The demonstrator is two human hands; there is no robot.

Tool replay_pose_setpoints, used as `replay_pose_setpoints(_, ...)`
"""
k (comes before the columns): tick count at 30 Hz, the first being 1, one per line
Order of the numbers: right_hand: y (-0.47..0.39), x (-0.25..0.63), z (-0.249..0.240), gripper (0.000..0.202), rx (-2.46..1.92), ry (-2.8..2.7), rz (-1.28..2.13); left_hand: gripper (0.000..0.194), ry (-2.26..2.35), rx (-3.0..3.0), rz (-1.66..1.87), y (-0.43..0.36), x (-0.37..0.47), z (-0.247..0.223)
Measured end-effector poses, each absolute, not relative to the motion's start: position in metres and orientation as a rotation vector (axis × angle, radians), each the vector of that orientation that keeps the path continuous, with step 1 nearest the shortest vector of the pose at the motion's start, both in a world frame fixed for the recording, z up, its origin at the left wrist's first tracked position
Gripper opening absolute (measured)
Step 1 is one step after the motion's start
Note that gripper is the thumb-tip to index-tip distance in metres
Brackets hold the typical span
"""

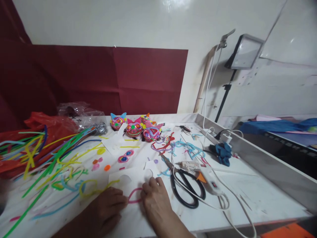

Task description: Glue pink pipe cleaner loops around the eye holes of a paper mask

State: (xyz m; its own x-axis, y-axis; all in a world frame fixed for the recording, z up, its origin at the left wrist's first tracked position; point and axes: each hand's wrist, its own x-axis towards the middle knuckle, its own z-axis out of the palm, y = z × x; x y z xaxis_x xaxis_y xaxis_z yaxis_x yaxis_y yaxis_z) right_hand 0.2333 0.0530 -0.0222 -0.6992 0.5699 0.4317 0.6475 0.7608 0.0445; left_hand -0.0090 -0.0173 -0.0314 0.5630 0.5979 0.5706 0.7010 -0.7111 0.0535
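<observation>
The pink pipe cleaner (135,195) lies bent in a loop on the white counter (260,195), and we see it between our two hands in the head view. Our left hand (106,211) rests flat on the counter, and its fingertips touch the left end of the loop. Our right hand (155,198) rests at the right end, with the fingers (148,189) pressing on the wire there. We cannot tell if either grip is really closed on the wire or only presses it down, because the fingers cover the ends.

Just to the right of the right grip lie black scissors (184,188) with open blades, and beside them a white glue gun (208,180) with its cable. Behind both grips lies white paper (128,173) with small cut shapes, and farther behind stand three colourful cat masks (135,127) near the dark red cloth (99,79) on the wall. To the left of the left grip many pipe cleaners (49,158) in green, yellow and blue are spread out, partly over a red plastic bag (52,125). Far to the right of the right grip a blue cloth piece (223,153) lies near the raised edge of the counter.
</observation>
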Motion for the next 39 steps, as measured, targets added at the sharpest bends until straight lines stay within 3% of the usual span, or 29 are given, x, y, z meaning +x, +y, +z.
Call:
replay_pose_setpoints(11,0.052,0.235,-0.016,0.019,-0.919,-2.587,-0.278,0.070,-1.038,-2.621,-0.755,-0.015,-0.010,-0.025)
replay_pose_setpoints(18,0.051,0.236,-0.015,0.016,-0.946,-2.604,-0.227,0.045,-1.045,-2.673,-0.830,-0.018,-0.004,-0.021)
replay_pose_setpoints(25,0.054,0.239,-0.025,0.018,-0.862,-2.558,-0.282,0.065,-1.093,-2.689,-0.774,-0.018,-0.009,-0.033)
replay_pose_setpoints(32,0.055,0.239,-0.033,0.022,-0.839,-2.512,-0.285,0.034,-1.067,-2.701,-0.926,-0.018,0.000,-0.022)
replay_pose_setpoints(39,0.056,0.240,-0.035,0.024,-0.840,-2.490,-0.275,0.032,-1.079,-2.718,-1.009,-0.018,0.005,-0.021)
